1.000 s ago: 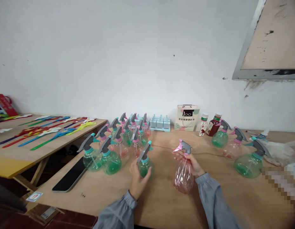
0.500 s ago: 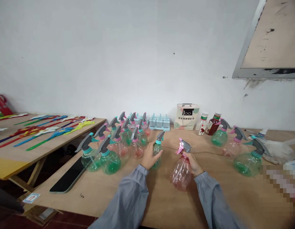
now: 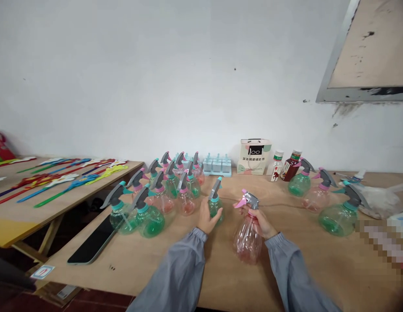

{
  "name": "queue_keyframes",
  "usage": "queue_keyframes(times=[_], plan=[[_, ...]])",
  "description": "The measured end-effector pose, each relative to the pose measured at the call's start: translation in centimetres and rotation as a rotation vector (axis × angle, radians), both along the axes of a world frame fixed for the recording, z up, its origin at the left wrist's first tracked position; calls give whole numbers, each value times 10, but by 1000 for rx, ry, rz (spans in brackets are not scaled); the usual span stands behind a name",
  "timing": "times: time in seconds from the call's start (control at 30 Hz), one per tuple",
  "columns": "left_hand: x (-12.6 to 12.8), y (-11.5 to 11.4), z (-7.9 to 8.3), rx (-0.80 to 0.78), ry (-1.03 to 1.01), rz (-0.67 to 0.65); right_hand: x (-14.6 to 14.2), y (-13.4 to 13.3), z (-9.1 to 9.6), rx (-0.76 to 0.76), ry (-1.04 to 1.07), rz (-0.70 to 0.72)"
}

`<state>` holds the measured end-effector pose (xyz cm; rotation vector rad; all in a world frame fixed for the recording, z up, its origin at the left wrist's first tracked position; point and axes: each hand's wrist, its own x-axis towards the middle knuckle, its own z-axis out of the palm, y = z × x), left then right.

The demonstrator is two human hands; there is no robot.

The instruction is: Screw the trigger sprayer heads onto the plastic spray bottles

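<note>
My left hand (image 3: 208, 219) curves around the left side of a green spray bottle (image 3: 215, 204) standing on the table, thumb across its front. That bottle has a grey head and turquoise collar. My right hand (image 3: 263, 223) grips the neck of a clear pink spray bottle (image 3: 247, 240) from the right, just below its grey and pink head (image 3: 248, 199); the trigger side points left. Its fingers are partly hidden behind the neck. Several green and pink spray bottles (image 3: 149, 220) stand grouped to the left of my hands.
At right stand a green spray bottle (image 3: 338, 219), two others, and a plastic bag (image 3: 380, 201). A phone (image 3: 92, 242) lies front left. Against the wall are ice-pop moulds (image 3: 217, 166), a paper bag (image 3: 253, 158) and two drink bottles (image 3: 276, 167). Colourful hand-shaped toys (image 3: 67, 186) cover the left table.
The green bottle's head has turned, its trigger no longer showing on the right. The pink bottle's head has turned further left. My left hand has shifted slightly right and down along its bottle.
</note>
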<state>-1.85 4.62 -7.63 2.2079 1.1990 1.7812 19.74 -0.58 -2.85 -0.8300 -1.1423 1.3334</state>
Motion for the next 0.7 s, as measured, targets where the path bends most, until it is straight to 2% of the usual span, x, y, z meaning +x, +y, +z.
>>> queue_keyframes(times=[0.1, 0.3, 0.5, 0.7], plan=[[-1, 1, -1, 10, 6, -5, -2, -3, 1, 34, -4, 74], [-2, 2, -2, 5, 5, -19, -1, -3, 1, 38, -34, 17], [-2, 2, -1, 17, 8, -32, -3, -10, 13, 39, 2, 89], [-2, 4, -3, 17, -13, -37, -4, -8, 10, 42, 31, -46]])
